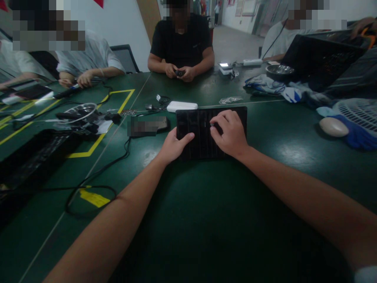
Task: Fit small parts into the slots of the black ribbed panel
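A black shallow tray (196, 145) with raised ribs running front to back lies on the green table before me. My left hand (175, 144) grips its left edge, thumb over the top and the other fingers hidden. Above the tray's right half is my right hand (230, 133), its thumb and forefinger brought together at a small dark piece. What that piece is cannot be made out. A white power bank or similar flat white box (182, 106) sits just behind the tray, and a phone (151, 125) lies to its left.
Cables (100, 171), a metal bowl (81, 113) and a long black bin (32, 161) occupy the left. At the right are a beige oval object (333, 127), blue gloves (362, 133) and a black crate (321, 59). Other people sit around the table; one opposite holds a dark object (179, 73).
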Tool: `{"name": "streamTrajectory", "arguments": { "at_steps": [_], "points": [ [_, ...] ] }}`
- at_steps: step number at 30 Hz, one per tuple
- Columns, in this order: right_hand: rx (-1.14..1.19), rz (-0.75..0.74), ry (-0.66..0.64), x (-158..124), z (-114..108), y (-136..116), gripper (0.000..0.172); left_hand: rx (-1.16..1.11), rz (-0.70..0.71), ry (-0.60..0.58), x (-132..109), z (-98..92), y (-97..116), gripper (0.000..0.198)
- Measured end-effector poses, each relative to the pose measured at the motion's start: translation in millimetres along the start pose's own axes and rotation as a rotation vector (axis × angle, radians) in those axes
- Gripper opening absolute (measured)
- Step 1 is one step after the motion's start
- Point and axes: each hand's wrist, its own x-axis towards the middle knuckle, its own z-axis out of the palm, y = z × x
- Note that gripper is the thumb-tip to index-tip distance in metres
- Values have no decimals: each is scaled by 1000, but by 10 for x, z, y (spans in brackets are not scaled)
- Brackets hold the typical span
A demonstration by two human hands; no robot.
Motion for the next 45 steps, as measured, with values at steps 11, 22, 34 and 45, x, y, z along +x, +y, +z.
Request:
{"name": "streamTrajectory", "arguments": {
  "at_steps": [11,22,34,45],
  "points": [
    [-6,-16,19,4,10,10,15,6,-1,6,-4,-2,-3,49],
    [2,-14,29,0,19,14,11,10,14,3,6,-13,-14,48],
    [-4,-37,23,-13,23,23,14,8,22,-17,7,-10,-14,45],
    [-24,-52,36,-7,16,19,10,17,15,-20,9,-8,-17,47]
  ]
}}
